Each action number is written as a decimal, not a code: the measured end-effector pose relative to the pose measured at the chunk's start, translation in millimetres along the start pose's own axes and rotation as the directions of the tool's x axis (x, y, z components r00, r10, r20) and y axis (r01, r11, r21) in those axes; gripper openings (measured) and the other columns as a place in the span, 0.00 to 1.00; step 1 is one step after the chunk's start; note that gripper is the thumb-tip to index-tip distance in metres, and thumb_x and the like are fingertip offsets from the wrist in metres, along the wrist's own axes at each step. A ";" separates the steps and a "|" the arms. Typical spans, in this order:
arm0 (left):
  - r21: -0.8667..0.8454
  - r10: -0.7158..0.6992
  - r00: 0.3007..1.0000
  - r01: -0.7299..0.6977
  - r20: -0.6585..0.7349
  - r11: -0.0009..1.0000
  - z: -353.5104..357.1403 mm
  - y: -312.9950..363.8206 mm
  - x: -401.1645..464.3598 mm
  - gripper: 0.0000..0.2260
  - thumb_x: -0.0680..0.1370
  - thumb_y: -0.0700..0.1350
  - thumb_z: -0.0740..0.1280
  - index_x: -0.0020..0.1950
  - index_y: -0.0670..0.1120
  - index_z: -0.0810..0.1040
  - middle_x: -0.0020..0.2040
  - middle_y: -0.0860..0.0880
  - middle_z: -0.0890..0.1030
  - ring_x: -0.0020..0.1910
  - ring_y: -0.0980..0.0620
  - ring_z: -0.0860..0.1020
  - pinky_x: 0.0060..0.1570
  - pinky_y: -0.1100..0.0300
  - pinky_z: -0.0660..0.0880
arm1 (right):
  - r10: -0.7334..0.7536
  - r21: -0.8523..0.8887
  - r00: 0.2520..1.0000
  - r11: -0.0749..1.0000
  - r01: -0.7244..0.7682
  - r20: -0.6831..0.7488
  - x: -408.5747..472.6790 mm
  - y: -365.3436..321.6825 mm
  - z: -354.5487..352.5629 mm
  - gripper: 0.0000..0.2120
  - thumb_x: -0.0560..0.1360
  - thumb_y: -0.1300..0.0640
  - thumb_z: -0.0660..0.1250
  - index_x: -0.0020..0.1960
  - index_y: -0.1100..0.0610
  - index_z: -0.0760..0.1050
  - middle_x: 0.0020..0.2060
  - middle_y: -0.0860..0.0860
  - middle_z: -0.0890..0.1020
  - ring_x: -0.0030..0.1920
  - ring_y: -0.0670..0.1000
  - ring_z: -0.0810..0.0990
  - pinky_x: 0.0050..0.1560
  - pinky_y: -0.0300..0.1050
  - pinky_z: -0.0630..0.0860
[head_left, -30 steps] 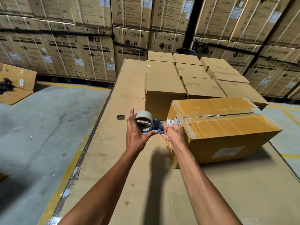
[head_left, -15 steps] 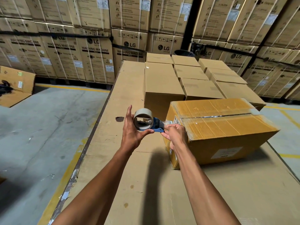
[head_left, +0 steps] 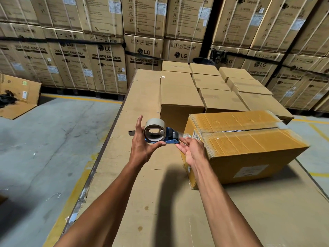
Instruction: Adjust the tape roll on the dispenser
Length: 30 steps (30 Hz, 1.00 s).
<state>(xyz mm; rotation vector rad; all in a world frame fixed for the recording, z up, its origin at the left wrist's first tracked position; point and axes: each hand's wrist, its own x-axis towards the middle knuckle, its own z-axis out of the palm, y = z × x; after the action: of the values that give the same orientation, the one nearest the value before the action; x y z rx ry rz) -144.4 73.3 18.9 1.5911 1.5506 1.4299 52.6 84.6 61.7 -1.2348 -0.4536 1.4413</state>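
Note:
My left hand (head_left: 142, 145) grips a blue tape dispenser (head_left: 170, 137) by its beige tape roll (head_left: 154, 130), thumb under the roll and fingers behind it. A short strip of clear tape (head_left: 185, 136) runs from the dispenser's front to my right hand (head_left: 191, 150), which pinches it between thumb and fingers at the near left corner of a yellowish cardboard box (head_left: 249, 143). That box lies on a cardboard-covered table (head_left: 142, 193). Its top is covered in glossy tape with a seam along the middle.
Several closed brown boxes (head_left: 179, 90) fill the far half of the table. Tall stacks of washing machine cartons (head_left: 106, 65) wall the back. Left of the table is grey floor (head_left: 44, 148) with a yellow line, and an open flattened carton (head_left: 17, 93) lies far left.
My left hand has lifted the dispenser slightly up and left, away from the box corner, drawing out a short strip of tape. My right hand stays at the corner, its fingers less curled.

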 end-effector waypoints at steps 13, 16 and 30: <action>0.060 0.078 0.996 -0.080 0.038 0.995 -11.9 -19.1 5.1 0.55 0.67 0.54 0.88 0.87 0.51 0.63 0.84 0.50 0.69 0.79 0.53 0.70 0.70 0.73 0.69 | 0.123 -0.073 0.985 0.991 -0.114 0.125 10.6 -1.4 -3.9 0.19 0.81 0.50 0.71 0.63 0.63 0.76 0.57 0.63 0.83 0.59 0.62 0.83 0.57 0.56 0.82; 0.051 0.070 0.997 -0.071 0.036 0.996 -10.4 -21.4 3.7 0.54 0.67 0.55 0.88 0.87 0.51 0.63 0.83 0.51 0.69 0.78 0.52 0.72 0.70 0.69 0.72 | 0.086 -0.086 0.996 0.993 -0.083 0.030 16.8 2.6 0.7 0.07 0.81 0.63 0.71 0.57 0.65 0.78 0.50 0.61 0.86 0.59 0.63 0.85 0.59 0.58 0.82; 0.056 -0.089 0.991 0.084 0.096 0.995 -11.0 -77.0 7.6 0.40 0.70 0.53 0.87 0.76 0.55 0.71 0.70 0.54 0.76 0.67 0.49 0.79 0.64 0.50 0.83 | 0.235 -0.147 0.972 0.961 -0.234 -0.006 67.6 51.1 -1.0 0.05 0.85 0.69 0.62 0.53 0.62 0.75 0.49 0.63 0.84 0.51 0.60 0.84 0.65 0.60 0.79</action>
<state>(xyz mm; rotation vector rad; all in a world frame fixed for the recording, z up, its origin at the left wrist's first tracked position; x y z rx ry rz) -186.9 94.8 -43.1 1.5791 1.5910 1.2558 40.8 129.1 -9.5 -1.4375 -0.4385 1.6389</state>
